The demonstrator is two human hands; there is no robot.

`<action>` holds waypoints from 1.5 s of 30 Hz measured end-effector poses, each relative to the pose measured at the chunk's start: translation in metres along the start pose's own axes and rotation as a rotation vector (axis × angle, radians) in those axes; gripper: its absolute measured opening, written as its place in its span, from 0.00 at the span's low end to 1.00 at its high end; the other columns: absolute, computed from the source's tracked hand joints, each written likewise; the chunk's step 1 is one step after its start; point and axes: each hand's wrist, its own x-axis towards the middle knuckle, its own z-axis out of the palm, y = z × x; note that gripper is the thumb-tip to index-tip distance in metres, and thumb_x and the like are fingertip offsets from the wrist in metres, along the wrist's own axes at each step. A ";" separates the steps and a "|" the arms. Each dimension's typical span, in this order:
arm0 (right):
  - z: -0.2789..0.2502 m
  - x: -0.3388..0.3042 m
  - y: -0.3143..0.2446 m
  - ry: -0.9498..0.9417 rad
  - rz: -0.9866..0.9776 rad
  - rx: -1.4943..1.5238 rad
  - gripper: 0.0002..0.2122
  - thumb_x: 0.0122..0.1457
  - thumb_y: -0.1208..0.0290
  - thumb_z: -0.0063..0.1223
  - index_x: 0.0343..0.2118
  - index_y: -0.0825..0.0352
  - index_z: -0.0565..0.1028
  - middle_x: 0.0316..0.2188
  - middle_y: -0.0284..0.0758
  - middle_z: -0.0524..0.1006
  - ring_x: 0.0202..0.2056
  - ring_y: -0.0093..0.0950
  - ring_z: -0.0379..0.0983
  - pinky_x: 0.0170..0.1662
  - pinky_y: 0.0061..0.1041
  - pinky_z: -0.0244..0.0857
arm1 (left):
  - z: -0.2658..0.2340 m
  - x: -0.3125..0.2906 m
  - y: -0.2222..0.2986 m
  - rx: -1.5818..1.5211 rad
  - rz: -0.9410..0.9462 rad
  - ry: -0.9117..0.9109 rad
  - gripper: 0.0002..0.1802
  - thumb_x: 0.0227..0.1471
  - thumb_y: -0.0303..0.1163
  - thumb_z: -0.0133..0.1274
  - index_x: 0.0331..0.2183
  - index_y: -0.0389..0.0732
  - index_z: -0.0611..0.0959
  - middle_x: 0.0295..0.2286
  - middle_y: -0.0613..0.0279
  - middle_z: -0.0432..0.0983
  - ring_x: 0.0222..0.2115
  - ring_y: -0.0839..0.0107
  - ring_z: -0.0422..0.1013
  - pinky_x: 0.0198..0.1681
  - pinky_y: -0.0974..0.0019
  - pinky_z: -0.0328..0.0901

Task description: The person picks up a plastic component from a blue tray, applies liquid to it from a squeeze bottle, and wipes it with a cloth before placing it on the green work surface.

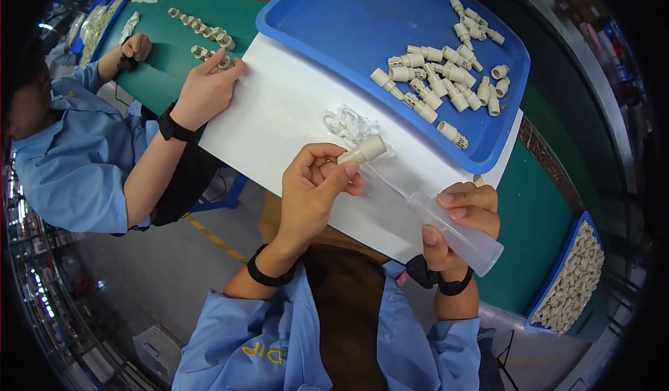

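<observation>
Landmark: blue tray [327, 14], on the counter [519, 217], partly overlapping a white sheet [272, 98].

Item, beige fitting [362, 150]: on your side of the blue tray, off its near edge, raised above the sheet. Your left hand [308, 199] pinches it between thumb and fingertips, the other fingers loosely curled; the grip seems chosen to leave its wide end exposed.

Item, squeeze bottle [477, 247]: translucent, just beyond the blue tray's near corner, toward you. Your right hand [475, 212] is closed round its body, fingers over, thumb beneath, presumably for squeezing and aiming. Its thin nozzle slants toward the fitting (whether the two touch, you cannot tell from here).

Item, crumpled white wad [348, 121]: on the sheet, between the blue tray's near edge and you, probably kept there for easy reach.

Item, loose fittings [453, 77]: lying inside the blue tray, mostly toward its right half, its raised rim likely stopping them rolling.

Item, standing fittings [202, 28]: left of the blue tray, lined up beside a co-worker's hand [209, 91], perhaps for easy counting.
</observation>
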 end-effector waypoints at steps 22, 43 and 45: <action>0.000 0.003 0.000 0.001 -0.002 -0.027 0.14 0.46 0.70 0.56 0.33 0.64 0.63 0.30 0.38 0.66 0.27 0.25 0.63 0.29 0.22 0.61 | -0.018 0.011 0.005 -0.843 -0.556 -0.203 0.13 0.55 0.36 0.43 0.35 0.34 0.70 0.24 0.58 0.73 0.21 0.76 0.71 0.22 0.77 0.68; -0.001 0.002 0.005 0.084 0.017 -0.153 0.14 0.42 0.73 0.57 0.32 0.66 0.66 0.28 0.38 0.69 0.28 0.28 0.65 0.31 0.24 0.61 | -0.109 0.114 0.084 1.729 0.671 -0.049 0.08 0.42 0.23 0.51 0.31 0.38 0.78 0.31 0.56 0.72 0.29 0.59 0.70 0.32 0.65 0.65; -0.001 0.004 0.006 0.111 -0.022 -0.124 0.15 0.39 0.76 0.59 0.31 0.67 0.67 0.27 0.39 0.70 0.26 0.28 0.66 0.27 0.22 0.61 | -0.095 0.109 0.083 1.679 0.708 -0.002 0.09 0.42 0.23 0.52 0.31 0.38 0.78 0.31 0.57 0.72 0.30 0.59 0.70 0.32 0.66 0.65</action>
